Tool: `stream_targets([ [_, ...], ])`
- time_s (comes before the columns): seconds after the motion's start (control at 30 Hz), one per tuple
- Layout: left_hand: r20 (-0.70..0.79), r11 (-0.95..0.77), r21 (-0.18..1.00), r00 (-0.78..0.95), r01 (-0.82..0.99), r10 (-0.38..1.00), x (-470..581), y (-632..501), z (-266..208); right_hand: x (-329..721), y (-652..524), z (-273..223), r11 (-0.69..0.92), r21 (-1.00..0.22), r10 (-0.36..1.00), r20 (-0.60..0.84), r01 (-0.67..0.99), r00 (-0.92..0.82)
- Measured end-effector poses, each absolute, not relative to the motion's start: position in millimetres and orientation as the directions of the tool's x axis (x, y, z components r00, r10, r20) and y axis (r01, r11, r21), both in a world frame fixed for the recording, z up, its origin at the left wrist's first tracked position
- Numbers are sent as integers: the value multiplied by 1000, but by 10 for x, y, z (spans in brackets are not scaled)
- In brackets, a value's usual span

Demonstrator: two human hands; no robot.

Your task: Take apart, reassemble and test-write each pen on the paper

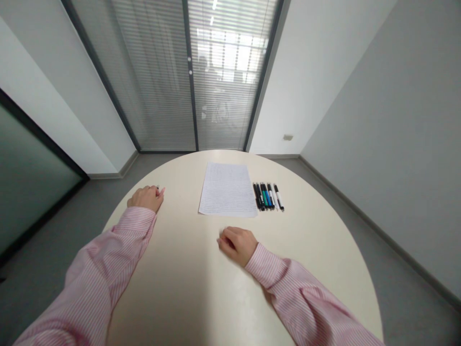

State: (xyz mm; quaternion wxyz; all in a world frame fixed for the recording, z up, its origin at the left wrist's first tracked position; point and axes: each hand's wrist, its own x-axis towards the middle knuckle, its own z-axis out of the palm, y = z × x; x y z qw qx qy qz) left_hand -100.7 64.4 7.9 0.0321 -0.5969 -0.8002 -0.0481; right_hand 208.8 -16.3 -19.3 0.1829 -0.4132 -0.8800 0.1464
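My left hand rests on the left side of the round table, its fingers curled closed. A small dark tip pokes up from between the thumb and fingers; the rest of that thin object is hidden in the grip. In front of the paper's near edge, my right hand is loosely closed over the tabletop, slightly blurred, with nothing showing in it. A lined sheet of paper lies flat toward the table's far side. Right beside it, several pens lie in a row, with black, green, blue and white barrels.
The pale round table has a curved edge with grey floor around it. Beyond its far edge stands a glass partition with blinds. White walls rise to the right, with a small wall socket.
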Motion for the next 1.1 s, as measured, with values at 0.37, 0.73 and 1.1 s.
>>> stream_targets([
  [0.37, 175, 217, 415, -311, 884, 934, -995, 663, 84, 2093, -153, -214, 619, -402, 779, 209, 675, -591],
  [0.73, 75, -94, 956, -77, -278, 994, -558, 527, 178, 2117, -56, -276, 340, -869, 909, 206, 360, -362],
  [1.1, -16, 49, 978, 163, -201, 987, -69, 307, 32, 2081, 183, -156, 16, -949, 1000, 23, -316, -18],
])
